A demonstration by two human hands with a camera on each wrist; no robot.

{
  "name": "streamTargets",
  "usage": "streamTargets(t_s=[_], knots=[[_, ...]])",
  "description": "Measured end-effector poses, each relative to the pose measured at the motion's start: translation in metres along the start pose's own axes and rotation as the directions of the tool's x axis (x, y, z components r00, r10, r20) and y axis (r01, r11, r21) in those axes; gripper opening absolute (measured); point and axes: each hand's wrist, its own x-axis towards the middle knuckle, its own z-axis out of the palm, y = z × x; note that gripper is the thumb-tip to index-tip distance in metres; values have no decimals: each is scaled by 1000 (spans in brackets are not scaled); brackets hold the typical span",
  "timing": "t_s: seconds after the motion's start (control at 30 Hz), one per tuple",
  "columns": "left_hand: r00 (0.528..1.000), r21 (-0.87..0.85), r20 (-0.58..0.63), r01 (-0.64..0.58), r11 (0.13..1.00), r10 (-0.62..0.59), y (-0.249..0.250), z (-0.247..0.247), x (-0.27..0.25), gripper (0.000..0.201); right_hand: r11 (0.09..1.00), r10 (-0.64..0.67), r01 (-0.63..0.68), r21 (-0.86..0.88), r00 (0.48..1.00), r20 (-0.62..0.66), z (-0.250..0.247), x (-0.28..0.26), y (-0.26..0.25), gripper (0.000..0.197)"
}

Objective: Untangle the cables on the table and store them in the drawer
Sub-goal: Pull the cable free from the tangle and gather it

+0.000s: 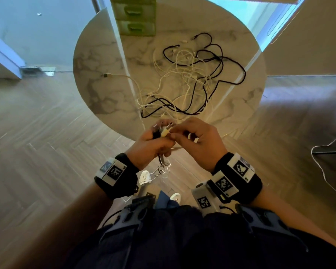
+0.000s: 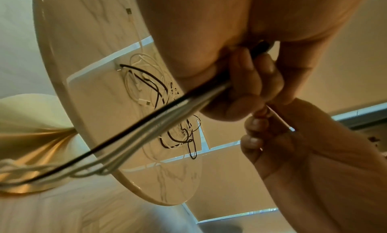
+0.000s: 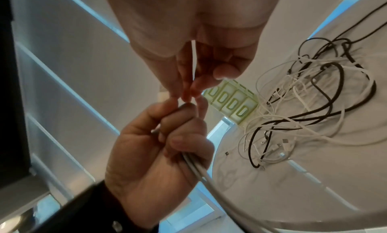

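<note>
Cables (image 1: 190,78), black and white, lie in a loose tangle across the middle of our round marble table (image 1: 97,74), with the green drawer unit (image 1: 135,16) standing at its far edge, all drawers shut as far as we can tell. Well short of that pile, off the near rim of the table, our left hand (image 1: 149,144) is curled round a gathered bundle (image 2: 146,120) of one black and several white leads, their plugs poking up above the fist. Our right hand (image 1: 199,141) meets it there, thumb and forefinger narrowed to a pinch on a thin white lead (image 3: 193,57) at the top of the bundle. We judge we are still sorting ends, with most of the untangling ahead. The risk from here: the bundle trails away below the hands, and some strands seem to run back into the heap, so a hard tug could tighten a knot or drag the whole pile off the edge. A slack left grip could also let the sorted plugs slip back among the rest.
</note>
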Motion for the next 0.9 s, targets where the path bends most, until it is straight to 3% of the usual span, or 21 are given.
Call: streamTargets(t_s=[0.17, 0.33, 0.43, 0.53, 0.7, 0.77, 0.9], knots=[[998, -32, 3, 68, 997, -68, -1, 5, -9, 59, 999, -21, 25, -36, 995, 100, 3, 0, 0, 17], [997, -4, -50, 59, 998, -59, -1, 12, -12, 58, 984, -152, 158, -86, 986, 75, 3, -4, -2, 20], [998, 81, -43, 49, 995, -45, -4, 11, -13, 57, 986, -128, 136, -97, 988, 82, 4, -7, -1, 8], [1000, 142, 22, 5, 990, -8, -5, 10, -14, 50, 998, -61, 62, -4, 997, 52, -2, -11, -1, 9], [997, 189, 75, -15, 982, 1, -2, 13, -13, 20, 997, 8, -6, 80, 1000, -25, -7, -17, -2, 15], [999, 195, 54, -6, 981, -5, -4, 15, -12, 17, 984, 63, -56, 168, 997, -40, -7, -20, -4, 30], [999, 217, 45, 18, 976, -28, -8, 20, -11, 20, 996, -87, 88, 30, 995, -46, -9, -19, -2, 31]])
